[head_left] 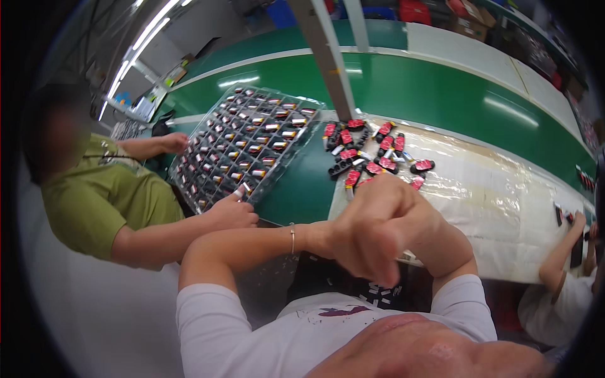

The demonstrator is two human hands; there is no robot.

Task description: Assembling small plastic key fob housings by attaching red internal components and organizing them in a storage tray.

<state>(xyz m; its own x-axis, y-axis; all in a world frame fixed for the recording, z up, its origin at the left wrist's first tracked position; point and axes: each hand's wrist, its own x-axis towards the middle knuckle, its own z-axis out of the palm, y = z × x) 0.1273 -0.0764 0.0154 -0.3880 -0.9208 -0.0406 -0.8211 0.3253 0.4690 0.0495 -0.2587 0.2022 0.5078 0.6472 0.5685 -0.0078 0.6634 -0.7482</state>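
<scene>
Raised together on the near side of the metal post [326, 57]: left hand [353, 234] and right hand [413, 214], overlapping, with fingers bent inward; impossible to tell of anything held in either. Just beyond, heaped near the foot of the post: black pieces with red labels [386, 145]. To the right of the post: a pale, glossy covering [491, 205] on the green bench [435, 91]. Left of the post: a clear compartmented tray [277, 162], filled with small pieces. Farther left of the post: a co-worker in a green shirt [94, 201], with one hand [233, 212] at the tray's near edge. Well right of the post: another worker's hand [578, 222].
</scene>
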